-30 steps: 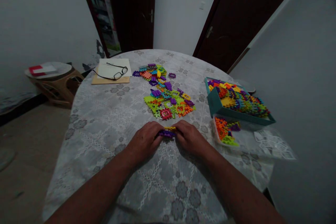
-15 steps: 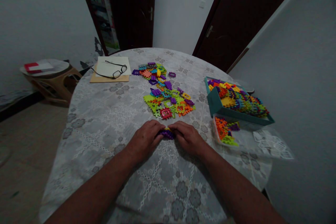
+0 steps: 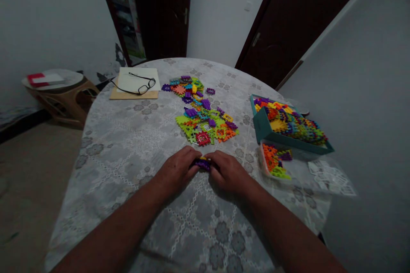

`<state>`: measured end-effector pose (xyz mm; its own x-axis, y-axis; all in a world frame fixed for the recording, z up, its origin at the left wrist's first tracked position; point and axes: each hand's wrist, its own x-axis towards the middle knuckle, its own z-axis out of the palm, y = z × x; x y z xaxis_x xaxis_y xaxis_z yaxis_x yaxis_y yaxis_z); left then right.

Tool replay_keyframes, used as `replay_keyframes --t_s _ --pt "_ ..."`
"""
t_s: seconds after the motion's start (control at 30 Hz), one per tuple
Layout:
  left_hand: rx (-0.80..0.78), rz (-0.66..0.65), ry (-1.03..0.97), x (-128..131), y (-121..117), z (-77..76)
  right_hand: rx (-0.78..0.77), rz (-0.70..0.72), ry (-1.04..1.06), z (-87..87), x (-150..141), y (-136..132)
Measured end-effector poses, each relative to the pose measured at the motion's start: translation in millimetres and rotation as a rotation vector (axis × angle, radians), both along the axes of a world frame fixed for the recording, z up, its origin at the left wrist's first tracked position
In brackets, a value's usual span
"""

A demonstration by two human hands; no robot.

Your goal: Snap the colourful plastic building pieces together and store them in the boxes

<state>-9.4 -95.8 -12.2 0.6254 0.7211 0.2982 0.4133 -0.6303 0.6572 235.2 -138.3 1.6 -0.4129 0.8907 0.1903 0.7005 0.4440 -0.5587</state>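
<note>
My left hand (image 3: pixel 177 171) and my right hand (image 3: pixel 228 172) meet at the near middle of the round table (image 3: pixel 124 149), fingers pinched together on a small purple and yellow plastic piece (image 3: pixel 203 163). Only a sliver of that piece shows between the fingertips. Just beyond the hands lies a flat spread of interlocking plastic pieces (image 3: pixel 205 123) in green, orange, purple and yellow. A second cluster of coloured pieces (image 3: pixel 186 86) sits farther back.
A teal box (image 3: pixel 261 128) full of coloured pieces stands at the right, with a small clear tray (image 3: pixel 275 160) of orange and green pieces in front and a plastic bag (image 3: pixel 329 175) beside it. Glasses (image 3: pixel 141 86) lie on papers at back left. A low stool (image 3: pixel 60 94) stands left.
My hands have drawn closer together over the purple and yellow piece, hiding more of it. The view has shifted slightly.
</note>
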Motion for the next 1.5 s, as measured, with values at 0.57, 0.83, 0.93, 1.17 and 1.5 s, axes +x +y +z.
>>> replay_keyframes --t_s 0.57,0.83,0.93,1.17,1.5 --pt "-0.037 0.000 0.052 1 -3 7.6 0.044 -0.358 -0.464 1.4 0 26" --pt "-0.030 -0.026 0.056 -1 -5 9.1 0.005 -0.239 -0.393 17.1 15 -1" --pt "-0.036 -0.034 0.062 -2 -5 9.0 -0.027 -0.161 -0.337 23.0 23 -3" --pt "-0.035 -0.041 0.066 -2 -6 10.3 -0.060 -0.095 -0.282 21.8 36 3" --pt "-0.008 -0.046 0.050 -1 -5 7.4 -0.011 -0.106 -0.306 17.2 31 4"
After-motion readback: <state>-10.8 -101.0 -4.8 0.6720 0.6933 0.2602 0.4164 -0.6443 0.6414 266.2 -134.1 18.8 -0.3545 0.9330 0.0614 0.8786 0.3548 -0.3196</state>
